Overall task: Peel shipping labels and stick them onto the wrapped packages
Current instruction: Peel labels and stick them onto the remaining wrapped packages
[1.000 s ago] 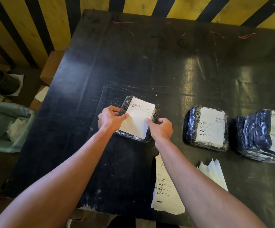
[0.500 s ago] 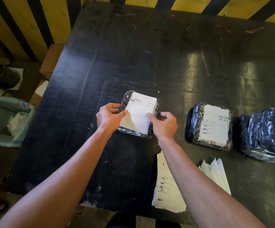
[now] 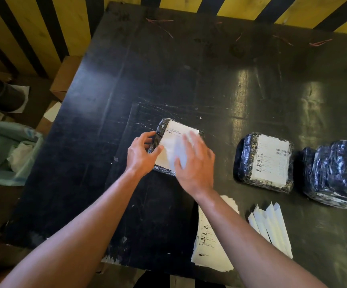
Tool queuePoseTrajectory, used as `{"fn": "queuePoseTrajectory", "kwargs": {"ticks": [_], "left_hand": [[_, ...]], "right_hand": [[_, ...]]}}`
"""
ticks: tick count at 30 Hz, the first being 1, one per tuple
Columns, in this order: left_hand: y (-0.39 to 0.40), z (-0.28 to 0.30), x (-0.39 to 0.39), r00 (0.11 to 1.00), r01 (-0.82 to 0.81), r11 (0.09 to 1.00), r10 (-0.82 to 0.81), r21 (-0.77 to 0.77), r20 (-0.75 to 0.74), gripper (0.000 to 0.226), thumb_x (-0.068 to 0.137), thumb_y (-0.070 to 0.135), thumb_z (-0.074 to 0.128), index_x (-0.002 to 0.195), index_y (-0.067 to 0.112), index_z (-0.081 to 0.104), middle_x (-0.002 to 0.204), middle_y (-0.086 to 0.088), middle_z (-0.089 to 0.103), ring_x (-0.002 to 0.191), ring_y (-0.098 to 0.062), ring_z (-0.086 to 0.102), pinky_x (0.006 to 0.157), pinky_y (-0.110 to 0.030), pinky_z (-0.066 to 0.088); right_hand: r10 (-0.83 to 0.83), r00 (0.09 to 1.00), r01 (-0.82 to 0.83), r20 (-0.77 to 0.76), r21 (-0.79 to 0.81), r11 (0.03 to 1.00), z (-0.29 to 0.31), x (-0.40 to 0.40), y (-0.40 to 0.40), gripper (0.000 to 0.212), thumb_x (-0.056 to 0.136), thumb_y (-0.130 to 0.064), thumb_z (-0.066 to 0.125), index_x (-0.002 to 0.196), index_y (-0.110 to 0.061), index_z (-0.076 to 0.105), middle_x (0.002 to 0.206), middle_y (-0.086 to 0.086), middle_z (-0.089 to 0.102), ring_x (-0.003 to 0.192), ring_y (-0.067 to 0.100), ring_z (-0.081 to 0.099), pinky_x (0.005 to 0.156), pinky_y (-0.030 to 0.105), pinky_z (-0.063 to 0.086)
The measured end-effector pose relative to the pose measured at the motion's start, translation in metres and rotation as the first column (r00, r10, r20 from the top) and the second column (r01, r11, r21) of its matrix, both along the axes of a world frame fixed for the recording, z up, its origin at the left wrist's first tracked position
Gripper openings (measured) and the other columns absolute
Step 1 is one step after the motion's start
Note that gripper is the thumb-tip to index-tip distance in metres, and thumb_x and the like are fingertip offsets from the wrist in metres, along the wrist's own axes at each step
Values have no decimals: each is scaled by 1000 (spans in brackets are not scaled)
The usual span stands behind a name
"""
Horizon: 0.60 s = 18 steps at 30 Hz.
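A dark plastic-wrapped package (image 3: 160, 132) lies at the middle of the black table (image 3: 168, 69) with a white shipping label (image 3: 173, 133) on top. My left hand (image 3: 140, 155) grips the package's left side, thumb on the label's edge. My right hand (image 3: 193, 163) lies flat on the label with straight, motion-blurred fingers. Two more wrapped packages with labels lie to the right, one (image 3: 265, 162) nearer and one (image 3: 334, 173) at the frame edge. A stack of label sheets (image 3: 208, 244) lies near the table's front edge, partly under my right forearm.
Several peeled white backing strips (image 3: 272, 227) lie right of the label stack. Left of the table on the floor are a green bag (image 3: 6, 150) with paper scraps, cardboard boxes (image 3: 64, 77) and a dark round bin (image 3: 0, 94). A yellow-and-black striped wall stands behind.
My right hand has moved from the label's lower right corner onto its top and now lies flat across it. My left hand stays at the package's left side.
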State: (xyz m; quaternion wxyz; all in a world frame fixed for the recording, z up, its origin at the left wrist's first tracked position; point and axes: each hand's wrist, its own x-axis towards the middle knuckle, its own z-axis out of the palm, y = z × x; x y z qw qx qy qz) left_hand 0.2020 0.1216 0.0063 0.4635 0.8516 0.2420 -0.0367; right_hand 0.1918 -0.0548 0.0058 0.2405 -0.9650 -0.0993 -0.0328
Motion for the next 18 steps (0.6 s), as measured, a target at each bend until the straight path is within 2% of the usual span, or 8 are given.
{"fn": "queuePoseTrajectory", "kwargs": {"ticks": [2,3,5,8,11,14,16,18], "left_hand": [[2,-1,-1,999,31,999,-31,-13,-10,49,94,35,78,140,34,62,115,12,66,106,-8,63,86,-20,47],[2,-1,-1,999,39,999,-39,-13,-10,48,95,34,77,140,34,62,113,12,66,105,-7,62,82,-15,45],[2,0,-1,999,44,999,-44,-8,-4,47,95,34,77,140,34,63,111,13,66,104,-6,61,76,-9,40],[1,-3,-1,999,32,999,-32,-13,5,48,95,37,77,140,34,62,112,12,66,105,-8,62,86,-20,45],[1,-5,-1,999,48,999,-48,26,1,49,95,39,76,141,33,60,116,10,66,108,-12,64,87,-27,49],[0,-6,-3,980,180,948,-197,263,36,52,99,34,69,148,31,53,139,5,58,126,-19,57,94,-37,53],[0,-7,-4,923,286,852,-368,439,112,56,100,25,66,153,25,49,154,2,50,139,-22,48,105,-41,51],[4,-13,-3,821,388,751,-545,534,171,57,100,16,63,155,19,49,161,-2,48,149,-25,43,118,-44,45]], "right_hand": [[188,975,-202,-115,-122,972,-4,-3,8,72,104,-43,47,166,-13,23,176,8,12,163,25,8,128,55,12],[196,962,-228,-192,-161,960,-7,0,9,75,107,-48,38,168,-13,12,177,5,0,164,22,-4,130,57,3],[149,953,-205,-264,-201,958,-8,10,8,76,109,-53,25,168,-14,-1,176,2,-13,162,17,-15,129,59,-6],[61,937,-136,-345,-198,971,-7,36,7,75,109,-55,18,168,-14,-5,176,0,-13,162,16,-15,128,58,-11],[-4,895,-97,-446,-204,974,-1,71,0,76,108,-56,20,168,-14,1,177,1,-5,163,18,-7,129,57,-10],[3,844,-145,-536,-222,964,7,91,-12,75,109,-55,24,168,-14,3,177,2,-4,163,21,-5,129,58,-9],[43,885,-174,-463,-244,954,10,83,-17,74,109,-49,29,168,-13,1,177,3,-7,163,21,-7,128,58,-7],[154,931,-235,-330,-220,947,10,57,-17,72,109,-43,31,168,-13,2,177,3,-7,163,20,-6,129,58,-6]]}}
